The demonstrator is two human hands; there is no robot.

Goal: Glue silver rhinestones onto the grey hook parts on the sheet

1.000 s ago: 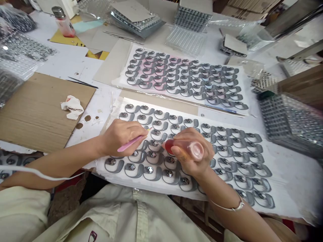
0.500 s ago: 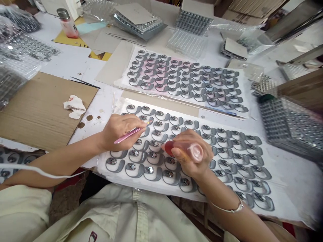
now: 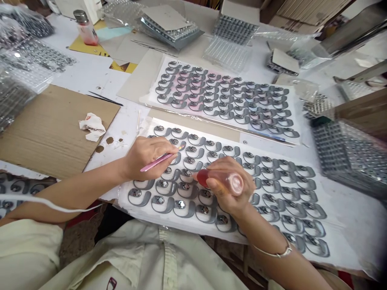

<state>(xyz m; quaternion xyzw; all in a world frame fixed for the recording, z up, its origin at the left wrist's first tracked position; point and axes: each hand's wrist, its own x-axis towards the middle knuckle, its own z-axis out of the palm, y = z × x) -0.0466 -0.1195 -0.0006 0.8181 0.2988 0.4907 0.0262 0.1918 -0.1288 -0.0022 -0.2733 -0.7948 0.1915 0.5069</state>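
My left hand (image 3: 152,157) is closed around a slim pink tool (image 3: 159,161) with a yellowish tip; its exact kind is unclear. It rests over the left side of a white sheet (image 3: 127,201) that carries rows of grey ring-like pieces (image 3: 163,203), each with a round shiny stone. In my right hand (image 3: 232,181) a small translucent squeeze bottle (image 3: 222,179) with red at its front end is gripped. The bottle lies tilted, its narrow end pointing left at a piece (image 3: 186,173) near the sheet's middle. Whether the tip touches that piece I cannot tell.
A second sheet of similar pieces (image 3: 225,90) lies behind. To the left are brown cardboard (image 3: 51,129), crumpled tissue (image 3: 92,127) and dark tweezers-like tools (image 3: 105,98). A jar with red liquid (image 3: 86,30) stands at the back left. Stacked clear trays (image 3: 347,149) sit at right.
The whole view has shifted slightly, so the table appears a little further right. Both hands keep the same grips and almost the same places over the sheet.
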